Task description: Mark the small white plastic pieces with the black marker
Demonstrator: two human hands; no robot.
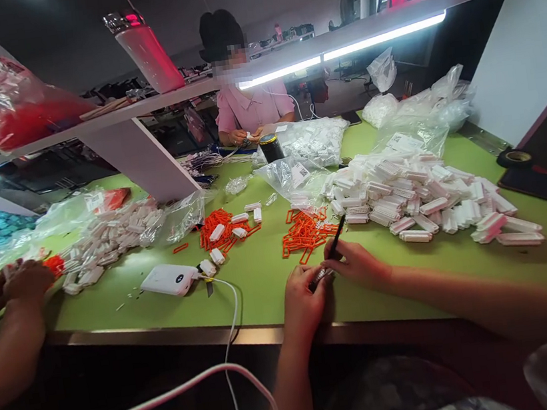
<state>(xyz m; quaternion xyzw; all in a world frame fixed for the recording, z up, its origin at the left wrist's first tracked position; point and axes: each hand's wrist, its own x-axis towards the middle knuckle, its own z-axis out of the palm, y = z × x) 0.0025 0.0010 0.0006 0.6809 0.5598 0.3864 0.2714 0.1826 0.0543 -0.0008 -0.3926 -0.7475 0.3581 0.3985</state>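
Observation:
My left hand [302, 299] is closed around a small white plastic connector [319, 278] near the front edge of the green table [263, 280]. My right hand [356, 262] pinches a thin black tool [337, 235] whose lower end meets that connector. Just beyond my hands lies a heap of orange clips [305, 233]. A big pile of white connectors [418, 196] spreads to the right of them.
A second orange clip heap [221, 229] and a white power bank [170, 279] with a cable lie left. Another person's hands [12, 286] work at the far left by more white parts [106, 237]. A person in pink [251, 110] sits opposite. Plastic bags [315, 139] crowd the back.

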